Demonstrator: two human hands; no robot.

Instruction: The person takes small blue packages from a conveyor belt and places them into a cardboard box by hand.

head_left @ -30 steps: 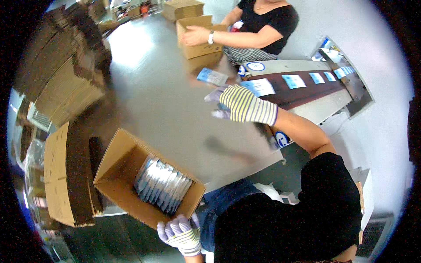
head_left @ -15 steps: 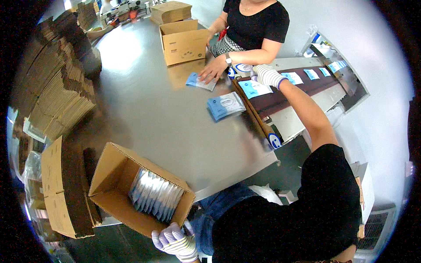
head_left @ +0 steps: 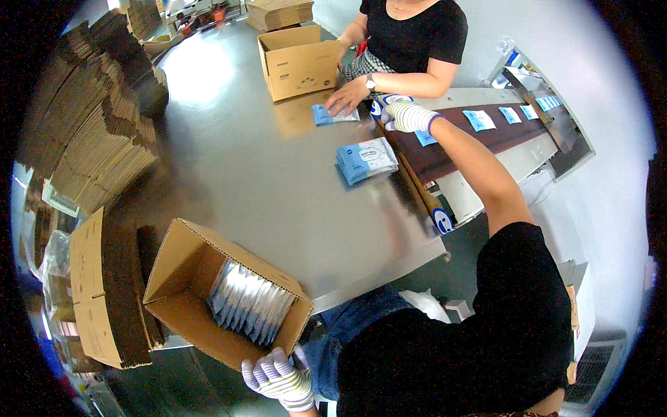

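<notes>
Lettering (head_left: pixel 374 156) on blue packets (head_left: pixel 352 165), dark print (head_left: pixel 307 82) on brown carton (head_left: pixel 283 85)

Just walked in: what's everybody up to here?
Someone in striped gloves has their left hand at the rim of an open carton, where packets stand in a row. Their right hand is over a blue-and-white packet on the conveyor belt; whether it is gripped isn't clear. A small pile of packets lies on the table. Across it, a co-worker's hand covers another packet.
</notes>
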